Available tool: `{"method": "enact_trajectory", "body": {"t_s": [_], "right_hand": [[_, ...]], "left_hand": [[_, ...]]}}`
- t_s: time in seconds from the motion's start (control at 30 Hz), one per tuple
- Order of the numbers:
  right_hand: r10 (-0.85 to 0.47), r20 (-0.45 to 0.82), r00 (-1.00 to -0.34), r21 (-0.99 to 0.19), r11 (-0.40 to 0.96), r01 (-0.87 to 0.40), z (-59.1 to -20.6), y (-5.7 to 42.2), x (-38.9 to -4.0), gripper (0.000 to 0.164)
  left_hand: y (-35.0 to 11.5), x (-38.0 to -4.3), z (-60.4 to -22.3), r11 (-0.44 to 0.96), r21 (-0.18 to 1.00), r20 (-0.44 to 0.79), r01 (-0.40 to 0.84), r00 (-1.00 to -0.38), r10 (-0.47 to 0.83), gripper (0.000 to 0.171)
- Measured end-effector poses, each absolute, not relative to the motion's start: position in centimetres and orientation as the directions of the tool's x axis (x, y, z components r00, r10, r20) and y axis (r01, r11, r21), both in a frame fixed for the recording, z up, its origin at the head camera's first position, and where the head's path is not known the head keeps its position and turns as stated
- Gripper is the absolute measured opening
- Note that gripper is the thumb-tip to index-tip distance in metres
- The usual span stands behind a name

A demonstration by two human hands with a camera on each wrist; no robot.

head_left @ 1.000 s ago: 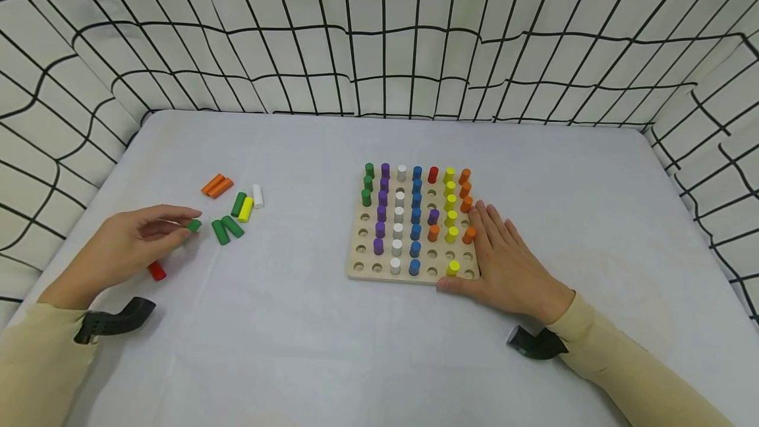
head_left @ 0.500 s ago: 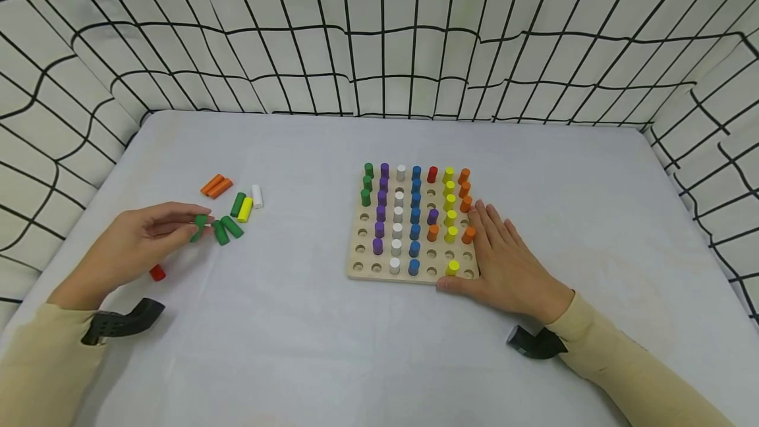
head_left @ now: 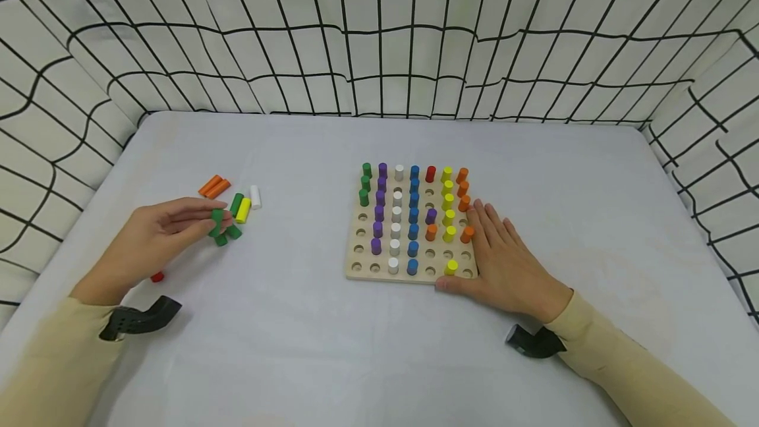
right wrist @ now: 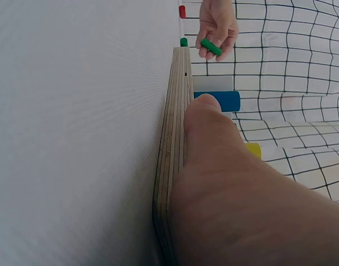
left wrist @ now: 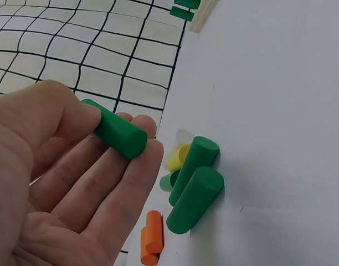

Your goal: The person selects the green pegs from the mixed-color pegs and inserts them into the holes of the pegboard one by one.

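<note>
Between its thumb and fingertips my left hand (head_left: 157,236) pinches a green peg (left wrist: 122,133), held over the loose pegs. Two more green pegs (left wrist: 196,200) lie close below it on the white table. My right hand (head_left: 510,269) rests flat against the right side of a wooden pegboard (head_left: 366,257), fingers straight and thumb along the front edge (right wrist: 178,149). Upright pegs fill much of the board in colour columns: green (head_left: 364,198), purple, white, blue, yellow and orange. A red peg (head_left: 430,174) stands at the back, and several holes are bare at the front left.
Beside the left hand lie a green peg (head_left: 236,204), a yellow peg (head_left: 243,210), a white peg (head_left: 255,197) and two orange pegs (head_left: 209,184). A red peg (head_left: 157,277) shows partly behind the left wrist. Black wire mesh (head_left: 379,31) encloses the table's back and sides.
My left hand has moved right with the green peg, now overlapping the two loose green pegs, and the peg has turned more upright. The right hand stays on the board.
</note>
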State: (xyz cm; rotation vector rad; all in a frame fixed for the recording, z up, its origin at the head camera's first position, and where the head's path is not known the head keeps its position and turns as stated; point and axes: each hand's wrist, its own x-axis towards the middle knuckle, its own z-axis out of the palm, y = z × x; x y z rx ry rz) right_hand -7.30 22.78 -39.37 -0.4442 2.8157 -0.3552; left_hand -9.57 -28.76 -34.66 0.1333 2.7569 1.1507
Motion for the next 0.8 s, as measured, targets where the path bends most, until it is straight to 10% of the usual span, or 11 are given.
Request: {"method": "enact_trajectory", "body": {"t_s": [0.8], "right_hand": [[-0.327,-0.229,-0.917,-0.279,0.924,-0.26,-39.3,22.8,-7.4,0.136]], "left_hand": [[-23.8,-11.3,-35.1,0.523,0.849,-0.056,0.077,-0.97,0.234,0.034]]}}
